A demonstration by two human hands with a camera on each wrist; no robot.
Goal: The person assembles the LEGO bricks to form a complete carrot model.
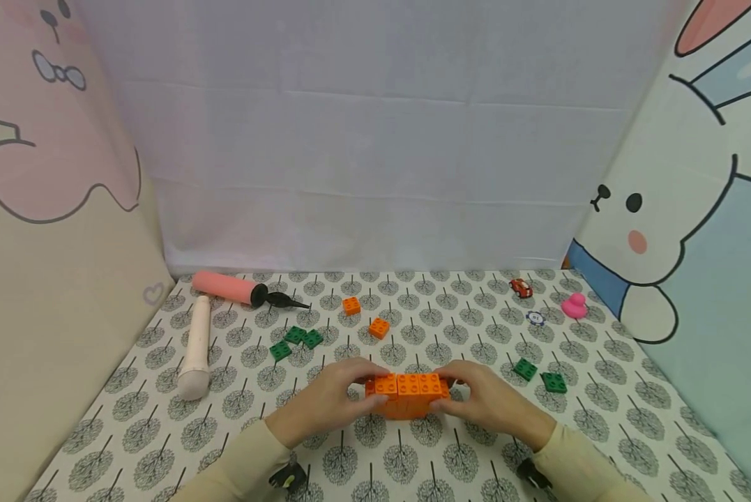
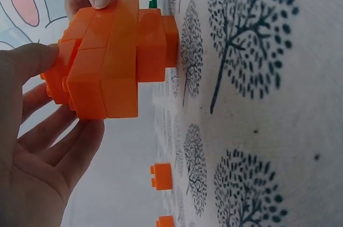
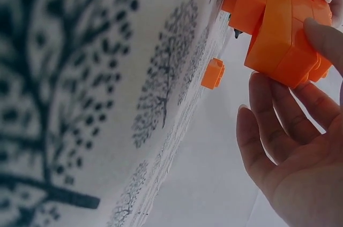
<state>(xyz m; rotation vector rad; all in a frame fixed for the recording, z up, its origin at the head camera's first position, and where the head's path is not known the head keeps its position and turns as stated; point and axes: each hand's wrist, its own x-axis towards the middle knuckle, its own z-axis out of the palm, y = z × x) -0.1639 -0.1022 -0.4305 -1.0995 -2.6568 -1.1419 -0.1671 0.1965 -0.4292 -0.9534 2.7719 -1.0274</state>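
Note:
A stack of orange toy bricks (image 1: 411, 408) stands at the middle front of the patterned cloth, between both hands. My left hand (image 1: 342, 392) grips its left end, with the thumb on the near side and the fingers on the far side. On the right end my right hand (image 1: 484, 399) holds it the same way. In the left wrist view the orange stack (image 2: 119, 72) is narrow at the cloth, wide in the middle and narrower again at the studded top. The right wrist view shows the right thumb and fingertips against the stack's upper layers (image 3: 284, 39).
Two loose orange bricks (image 1: 378, 328) lie beyond the stack. Green bricks (image 1: 280, 350) lie to the left, others (image 1: 554, 382) to the right. A pink pump (image 1: 224, 286) and white club-shaped object (image 1: 196, 348) lie left; a toy car (image 1: 521, 288), chip (image 1: 535, 318) and pink duck (image 1: 574, 305) right.

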